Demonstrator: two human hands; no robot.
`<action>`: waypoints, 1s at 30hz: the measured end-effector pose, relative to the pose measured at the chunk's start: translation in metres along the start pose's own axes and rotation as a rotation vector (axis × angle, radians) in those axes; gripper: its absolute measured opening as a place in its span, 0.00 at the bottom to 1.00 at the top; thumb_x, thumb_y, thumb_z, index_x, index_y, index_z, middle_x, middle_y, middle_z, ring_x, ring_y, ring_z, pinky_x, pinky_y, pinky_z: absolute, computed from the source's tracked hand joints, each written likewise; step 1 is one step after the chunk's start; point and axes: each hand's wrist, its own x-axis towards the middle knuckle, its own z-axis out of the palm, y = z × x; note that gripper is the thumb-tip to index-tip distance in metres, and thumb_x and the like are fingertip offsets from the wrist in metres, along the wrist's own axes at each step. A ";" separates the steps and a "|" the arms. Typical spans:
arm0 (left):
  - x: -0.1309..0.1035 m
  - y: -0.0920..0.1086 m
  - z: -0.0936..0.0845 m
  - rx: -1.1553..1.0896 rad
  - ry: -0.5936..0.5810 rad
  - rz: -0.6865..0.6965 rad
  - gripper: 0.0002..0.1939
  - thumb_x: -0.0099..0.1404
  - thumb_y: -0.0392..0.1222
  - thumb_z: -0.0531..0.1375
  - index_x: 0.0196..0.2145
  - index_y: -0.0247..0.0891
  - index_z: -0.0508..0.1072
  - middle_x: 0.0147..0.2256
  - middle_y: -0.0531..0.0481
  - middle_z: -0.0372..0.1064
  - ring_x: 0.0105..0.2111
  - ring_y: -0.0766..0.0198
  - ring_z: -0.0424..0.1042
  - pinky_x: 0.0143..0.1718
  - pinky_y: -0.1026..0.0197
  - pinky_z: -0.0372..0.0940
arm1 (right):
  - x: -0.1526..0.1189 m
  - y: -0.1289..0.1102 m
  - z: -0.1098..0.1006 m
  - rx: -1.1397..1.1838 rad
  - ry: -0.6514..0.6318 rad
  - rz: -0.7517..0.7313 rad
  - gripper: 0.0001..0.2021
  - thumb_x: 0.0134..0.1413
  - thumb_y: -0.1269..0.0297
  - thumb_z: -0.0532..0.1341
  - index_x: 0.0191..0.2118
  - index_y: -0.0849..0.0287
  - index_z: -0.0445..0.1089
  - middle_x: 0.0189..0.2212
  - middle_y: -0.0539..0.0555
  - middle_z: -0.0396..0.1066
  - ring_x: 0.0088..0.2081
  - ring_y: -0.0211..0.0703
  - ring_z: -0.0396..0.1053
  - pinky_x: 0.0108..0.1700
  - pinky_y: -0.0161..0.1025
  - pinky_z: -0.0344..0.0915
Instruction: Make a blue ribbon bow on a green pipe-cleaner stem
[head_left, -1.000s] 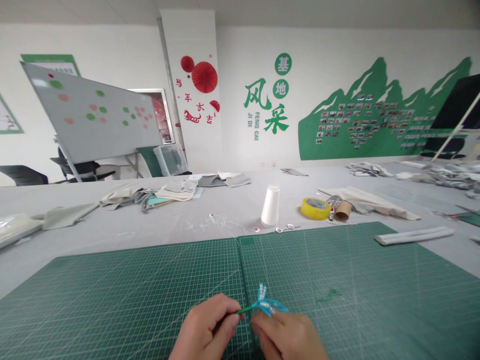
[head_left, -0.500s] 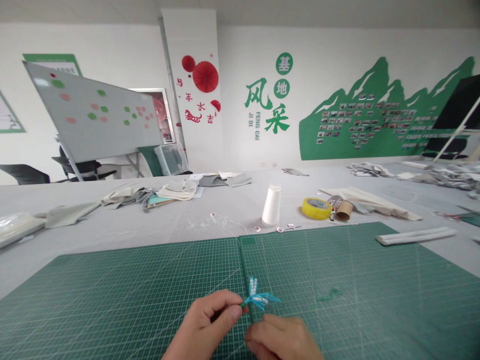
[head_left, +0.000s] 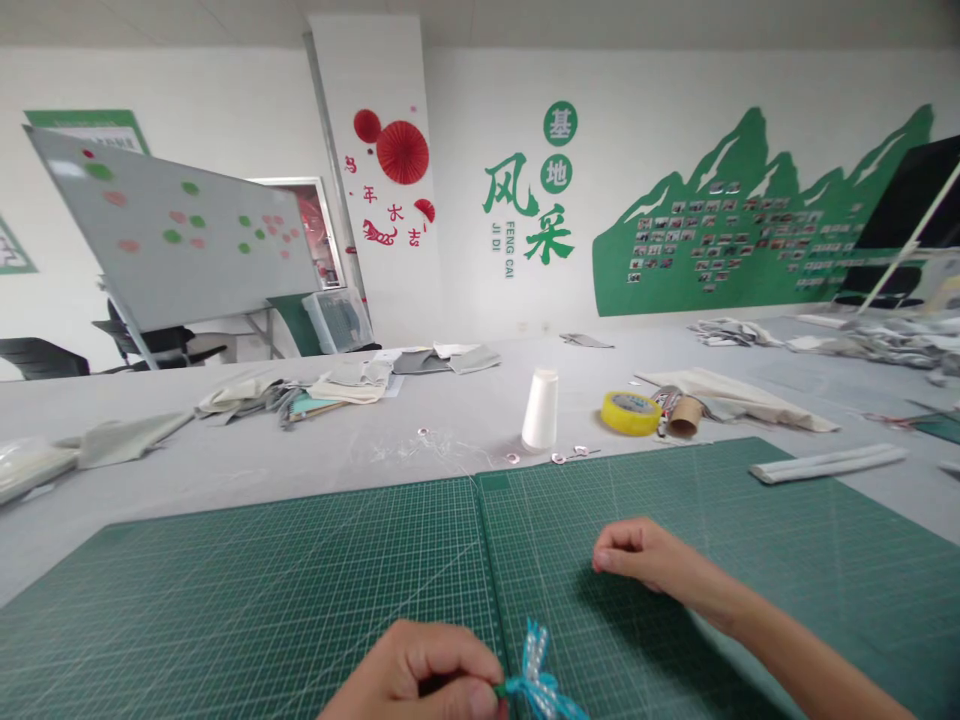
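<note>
My left hand (head_left: 435, 675), at the bottom centre, pinches the green stem of a blue beaded flower (head_left: 541, 680), whose petals point up and to the right. To the right, my right hand (head_left: 645, 555) is raised over the green cutting mat (head_left: 712, 500) and casts a shadow on it. Its fingers are pressed together; whether they hold a fine thread is too small to tell.
A white thread cone (head_left: 541, 410), yellow tape roll (head_left: 631, 413) and brown cardboard tube (head_left: 685, 416) stand beyond the mats. Folded cloth (head_left: 829, 464) lies across the right mat's edge. Cloth scraps (head_left: 352, 380) lie at the back left.
My right hand has moved away from the flower, up and to the right. My left hand and the flower sit lower in view. The green thread bit on the right mat no longer shows.
</note>
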 end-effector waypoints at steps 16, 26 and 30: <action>0.011 -0.012 -0.001 0.052 0.201 -0.042 0.19 0.62 0.57 0.61 0.30 0.37 0.77 0.18 0.61 0.51 0.20 0.70 0.49 0.24 0.66 0.46 | -0.030 -0.072 0.110 0.251 -0.014 -0.200 0.25 0.45 0.50 0.69 0.50 0.52 0.73 0.50 0.58 0.72 0.52 0.58 0.66 0.56 0.55 0.58; 0.018 -0.032 -0.001 -0.123 0.240 -0.115 0.27 0.54 0.68 0.61 0.32 0.38 0.73 0.12 0.65 0.48 0.12 0.73 0.42 0.15 0.68 0.41 | -0.024 -0.067 0.142 0.661 -0.019 -0.108 0.20 0.49 0.42 0.65 0.33 0.56 0.69 0.18 0.40 0.51 0.21 0.33 0.46 0.23 0.33 0.44; 0.020 -0.036 0.001 -0.234 0.224 -0.164 0.30 0.50 0.71 0.62 0.32 0.39 0.71 0.10 0.66 0.49 0.10 0.74 0.40 0.11 0.68 0.38 | -0.028 -0.068 0.136 0.542 0.067 -0.109 0.23 0.52 0.40 0.61 0.25 0.57 0.66 0.19 0.44 0.54 0.22 0.36 0.48 0.25 0.35 0.46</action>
